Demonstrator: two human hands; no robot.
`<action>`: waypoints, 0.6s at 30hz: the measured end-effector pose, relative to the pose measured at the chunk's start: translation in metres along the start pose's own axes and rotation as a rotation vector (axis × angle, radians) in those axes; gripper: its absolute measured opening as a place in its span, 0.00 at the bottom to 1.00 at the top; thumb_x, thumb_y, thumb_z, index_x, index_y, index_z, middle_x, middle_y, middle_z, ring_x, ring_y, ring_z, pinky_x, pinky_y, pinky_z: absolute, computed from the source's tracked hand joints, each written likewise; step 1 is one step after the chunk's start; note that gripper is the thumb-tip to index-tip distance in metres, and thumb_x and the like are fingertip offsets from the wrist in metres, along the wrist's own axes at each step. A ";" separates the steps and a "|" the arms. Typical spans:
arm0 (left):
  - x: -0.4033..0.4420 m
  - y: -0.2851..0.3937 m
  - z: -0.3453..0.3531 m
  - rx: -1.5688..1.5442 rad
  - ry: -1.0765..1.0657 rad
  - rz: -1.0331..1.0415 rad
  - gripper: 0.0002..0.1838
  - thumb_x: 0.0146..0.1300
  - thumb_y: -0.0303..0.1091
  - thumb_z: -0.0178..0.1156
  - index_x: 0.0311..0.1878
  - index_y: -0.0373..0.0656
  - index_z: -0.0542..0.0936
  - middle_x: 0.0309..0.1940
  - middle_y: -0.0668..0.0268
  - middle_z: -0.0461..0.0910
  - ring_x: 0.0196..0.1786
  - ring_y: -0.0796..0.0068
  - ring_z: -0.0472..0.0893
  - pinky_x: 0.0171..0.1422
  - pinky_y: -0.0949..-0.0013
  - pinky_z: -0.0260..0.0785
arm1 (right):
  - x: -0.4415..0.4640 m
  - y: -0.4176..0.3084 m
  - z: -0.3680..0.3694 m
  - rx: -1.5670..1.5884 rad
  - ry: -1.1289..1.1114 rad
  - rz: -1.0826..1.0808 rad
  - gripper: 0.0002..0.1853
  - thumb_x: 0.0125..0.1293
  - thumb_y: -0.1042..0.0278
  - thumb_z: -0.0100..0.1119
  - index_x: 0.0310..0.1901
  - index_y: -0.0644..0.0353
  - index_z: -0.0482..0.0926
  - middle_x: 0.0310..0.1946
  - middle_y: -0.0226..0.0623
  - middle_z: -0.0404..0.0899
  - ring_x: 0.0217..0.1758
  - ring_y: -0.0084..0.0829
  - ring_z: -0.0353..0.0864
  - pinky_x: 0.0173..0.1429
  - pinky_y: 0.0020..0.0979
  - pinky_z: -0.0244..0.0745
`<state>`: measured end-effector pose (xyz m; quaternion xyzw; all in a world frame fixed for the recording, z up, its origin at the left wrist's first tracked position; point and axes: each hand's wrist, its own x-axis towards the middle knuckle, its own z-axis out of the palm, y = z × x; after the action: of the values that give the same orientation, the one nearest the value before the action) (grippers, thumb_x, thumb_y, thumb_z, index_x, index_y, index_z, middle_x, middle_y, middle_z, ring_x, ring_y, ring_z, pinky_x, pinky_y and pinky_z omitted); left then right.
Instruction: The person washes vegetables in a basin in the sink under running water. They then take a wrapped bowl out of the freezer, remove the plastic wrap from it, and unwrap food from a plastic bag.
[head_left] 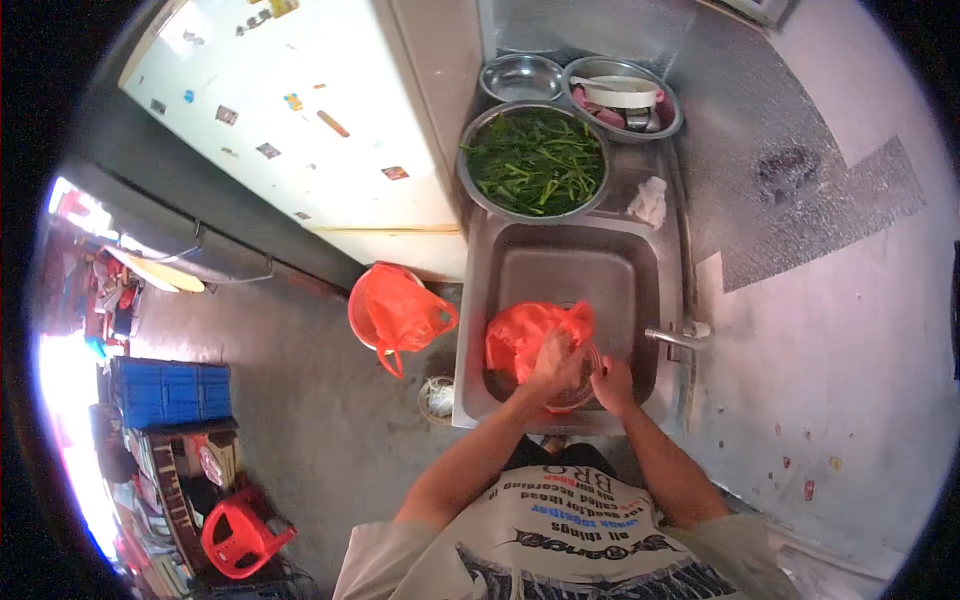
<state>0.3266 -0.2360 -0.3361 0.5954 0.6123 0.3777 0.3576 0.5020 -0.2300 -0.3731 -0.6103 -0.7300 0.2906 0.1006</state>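
Observation:
Both my hands are low in the metal sink (560, 270). My left hand (560, 362) is closed on a red plastic bag (520, 330), which lies bunched at the sink's left side. To its right, my right hand (610, 384) is closed at the edge of a round, see-through container (570, 405); what its fingers grip is too small to make out. The container sits beneath and beside the bag, partly hidden by my left hand. The faucet (675, 338) reaches over the sink from the right.
Behind the sink stand a bowl of green vegetables (535, 160), an empty metal bowl (522, 78), a basin of utensils (620, 95) and a white cloth (649, 202). Left on the floor are a bin with a red bag (395, 310) and a small basket (437, 398).

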 end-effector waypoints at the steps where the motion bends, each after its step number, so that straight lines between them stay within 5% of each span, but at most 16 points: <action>1: 0.001 0.016 -0.006 -0.052 -0.068 -0.102 0.16 0.56 0.38 0.59 0.40 0.33 0.78 0.43 0.45 0.76 0.50 0.46 0.75 0.55 0.51 0.66 | -0.003 -0.004 0.000 -0.001 -0.029 -0.025 0.12 0.57 0.65 0.53 0.35 0.65 0.79 0.29 0.56 0.79 0.35 0.57 0.79 0.40 0.49 0.73; 4: -0.011 0.032 -0.012 -0.244 -0.112 -0.150 0.20 0.59 0.42 0.60 0.39 0.29 0.78 0.42 0.42 0.76 0.51 0.46 0.75 0.56 0.51 0.66 | -0.008 -0.009 0.005 0.092 0.001 0.083 0.12 0.58 0.64 0.53 0.33 0.66 0.77 0.28 0.56 0.78 0.35 0.56 0.80 0.41 0.49 0.73; 5: -0.017 0.019 -0.004 0.083 0.065 0.197 0.18 0.56 0.40 0.60 0.40 0.33 0.79 0.43 0.42 0.74 0.53 0.44 0.73 0.58 0.50 0.66 | -0.008 -0.005 0.008 0.096 -0.010 0.071 0.12 0.58 0.64 0.53 0.33 0.66 0.77 0.28 0.56 0.78 0.35 0.56 0.80 0.41 0.49 0.73; 7: -0.025 0.023 -0.009 0.334 0.194 0.327 0.16 0.54 0.39 0.60 0.40 0.37 0.80 0.42 0.42 0.72 0.54 0.40 0.70 0.60 0.49 0.66 | -0.001 0.025 0.031 0.091 0.198 0.019 0.10 0.59 0.66 0.53 0.30 0.65 0.76 0.23 0.48 0.78 0.28 0.48 0.81 0.33 0.44 0.75; 12: -0.056 0.025 -0.014 0.421 -0.014 0.082 0.17 0.56 0.42 0.61 0.40 0.36 0.80 0.45 0.47 0.74 0.50 0.48 0.74 0.58 0.51 0.67 | 0.016 0.063 0.047 0.459 0.153 0.264 0.05 0.59 0.75 0.54 0.26 0.63 0.74 0.21 0.32 0.74 0.20 0.27 0.76 0.17 0.27 0.70; 14: -0.063 -0.011 0.021 0.372 -0.105 0.040 0.18 0.58 0.43 0.61 0.40 0.36 0.80 0.45 0.49 0.76 0.49 0.53 0.76 0.56 0.54 0.68 | 0.011 0.008 -0.002 0.617 0.082 0.518 0.07 0.60 0.72 0.55 0.25 0.63 0.75 0.22 0.32 0.74 0.21 0.29 0.76 0.21 0.31 0.72; 15: -0.066 -0.041 0.048 -0.208 -0.097 -0.155 0.18 0.60 0.44 0.61 0.41 0.37 0.80 0.43 0.53 0.78 0.46 0.58 0.78 0.53 0.57 0.69 | 0.013 0.020 0.005 0.614 0.102 0.528 0.07 0.60 0.72 0.55 0.25 0.63 0.75 0.22 0.32 0.74 0.21 0.29 0.76 0.21 0.31 0.72; 17: -0.062 -0.043 0.065 -0.795 -0.116 -0.349 0.17 0.61 0.44 0.60 0.42 0.37 0.80 0.42 0.57 0.81 0.44 0.63 0.80 0.51 0.61 0.70 | 0.017 0.056 0.031 0.292 0.172 0.205 0.10 0.61 0.67 0.56 0.26 0.63 0.77 0.23 0.38 0.77 0.21 0.36 0.78 0.26 0.38 0.74; 18: -0.057 -0.026 0.051 -0.895 -0.084 -0.507 0.16 0.62 0.42 0.60 0.43 0.37 0.80 0.40 0.60 0.81 0.43 0.67 0.80 0.49 0.64 0.71 | 0.012 0.051 0.021 0.288 0.189 0.221 0.10 0.61 0.67 0.56 0.26 0.63 0.77 0.23 0.38 0.77 0.21 0.36 0.78 0.26 0.38 0.74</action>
<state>0.3614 -0.2915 -0.3834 0.2314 0.5009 0.4800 0.6820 0.5312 -0.2210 -0.4208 -0.6905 -0.5970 0.3426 0.2224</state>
